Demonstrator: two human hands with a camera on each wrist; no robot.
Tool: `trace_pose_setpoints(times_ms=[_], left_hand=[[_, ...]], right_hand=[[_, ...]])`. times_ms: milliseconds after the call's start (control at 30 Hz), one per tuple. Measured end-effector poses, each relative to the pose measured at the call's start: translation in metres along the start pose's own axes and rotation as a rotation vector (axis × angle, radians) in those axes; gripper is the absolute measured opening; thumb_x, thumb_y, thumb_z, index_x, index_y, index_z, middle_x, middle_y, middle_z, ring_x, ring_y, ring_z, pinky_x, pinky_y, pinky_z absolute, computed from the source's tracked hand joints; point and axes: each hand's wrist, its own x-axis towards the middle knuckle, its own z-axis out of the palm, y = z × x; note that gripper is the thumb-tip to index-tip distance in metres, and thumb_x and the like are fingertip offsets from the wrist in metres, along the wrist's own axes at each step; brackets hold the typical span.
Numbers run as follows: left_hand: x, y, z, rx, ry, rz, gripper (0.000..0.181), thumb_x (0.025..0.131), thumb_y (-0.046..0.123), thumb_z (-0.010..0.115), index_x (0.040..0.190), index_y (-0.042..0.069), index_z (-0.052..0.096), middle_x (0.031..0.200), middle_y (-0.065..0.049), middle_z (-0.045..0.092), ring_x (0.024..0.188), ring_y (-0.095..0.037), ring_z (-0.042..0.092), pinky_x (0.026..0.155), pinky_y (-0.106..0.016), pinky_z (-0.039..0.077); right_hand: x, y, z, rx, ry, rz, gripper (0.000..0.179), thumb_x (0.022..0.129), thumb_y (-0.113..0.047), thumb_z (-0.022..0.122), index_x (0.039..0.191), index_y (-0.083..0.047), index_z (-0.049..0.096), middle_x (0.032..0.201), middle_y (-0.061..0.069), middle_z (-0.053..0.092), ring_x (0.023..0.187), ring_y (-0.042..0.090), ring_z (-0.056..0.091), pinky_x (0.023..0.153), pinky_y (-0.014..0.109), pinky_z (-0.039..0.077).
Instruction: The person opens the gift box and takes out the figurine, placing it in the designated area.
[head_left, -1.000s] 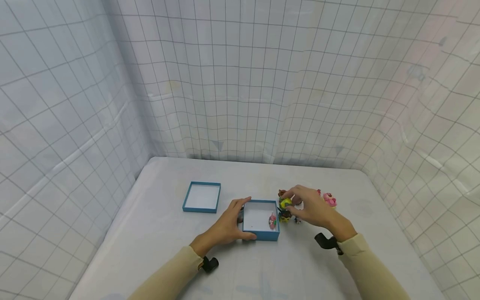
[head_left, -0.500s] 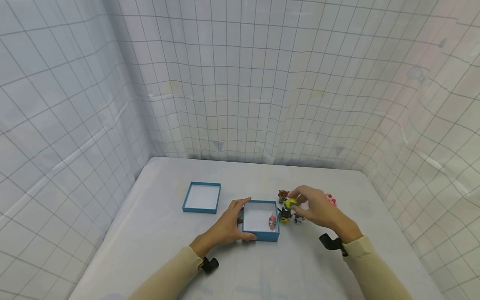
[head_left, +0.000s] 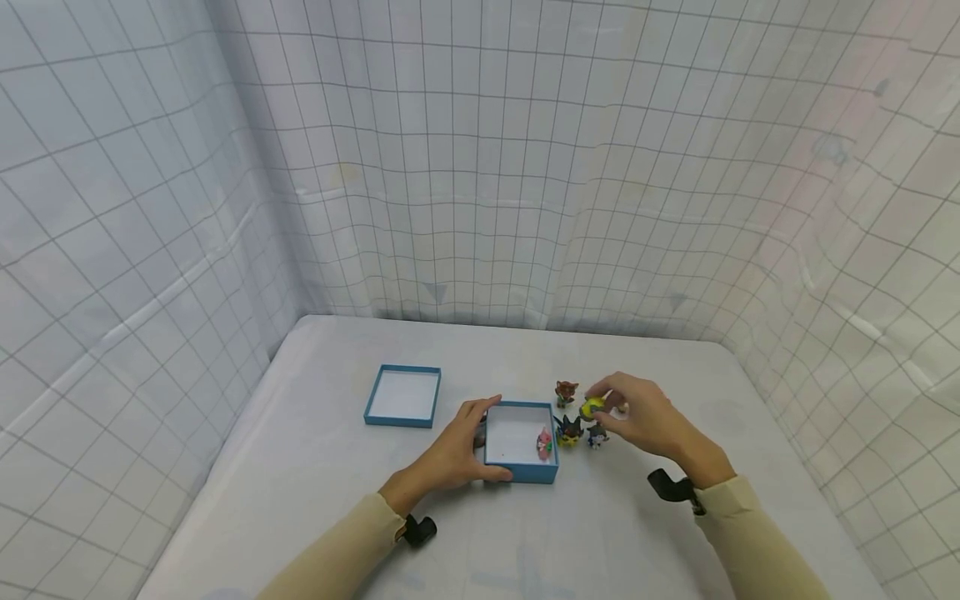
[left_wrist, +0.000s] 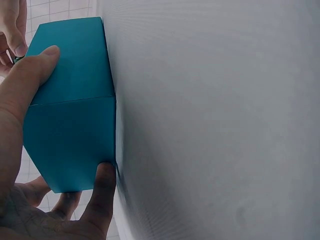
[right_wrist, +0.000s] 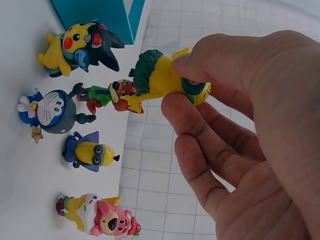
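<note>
My left hand grips a blue open-topped box from its left side. In the left wrist view the thumb lies along one wall of the box and the fingers reach around the other side. A pink figurine lies inside at the right. My right hand is beside the box, above the table. Between thumb and fingers it pinches a yellow minion figurine with a green skirt, tilted in the right wrist view.
Nearby stand a black-eared yellow figurine, a cat figurine, a fox figurine, a caped minion and a pink bear figurine. A blue-rimmed lid lies at the left. A greyish thing is partly hidden beside the left hand.
My right hand has moved right, away from the box, carrying the minion figurine. The fox and black-eared figurines show more fully now. My left hand has stayed on the box.
</note>
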Motion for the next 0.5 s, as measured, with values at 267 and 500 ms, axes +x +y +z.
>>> trace_pose_setpoints(times_ms=[267, 500], left_hand=[[0.000, 0.001, -0.002, -0.005, -0.004, -0.002, 0.124, 0.088, 0.034, 0.106, 0.185, 0.017, 0.031, 0.182, -0.019, 0.040, 0.163, -0.042, 0.052, 0.133, -0.064, 0.052], [0.000, -0.001, -0.001, 0.001, -0.002, 0.003, 0.124, 0.088, 0.035, 0.107, 0.185, 0.016, 0.031, 0.182, -0.019, 0.040, 0.163, -0.042, 0.051, 0.133, -0.065, 0.051]], right_hand=[[-0.005, 0.007, -0.004, 0.001, 0.015, -0.016, 0.030, 0.099, -0.001, 0.091, 0.127, -0.008, 0.081, 0.120, 0.004, 0.084, 0.099, 0.018, 0.082, 0.087, 0.048, 0.072], [-0.010, 0.012, -0.004, -0.014, 0.023, -0.015, 0.029, 0.099, -0.001, 0.091, 0.126, -0.006, 0.081, 0.121, 0.006, 0.084, 0.099, 0.020, 0.082, 0.088, 0.047, 0.073]])
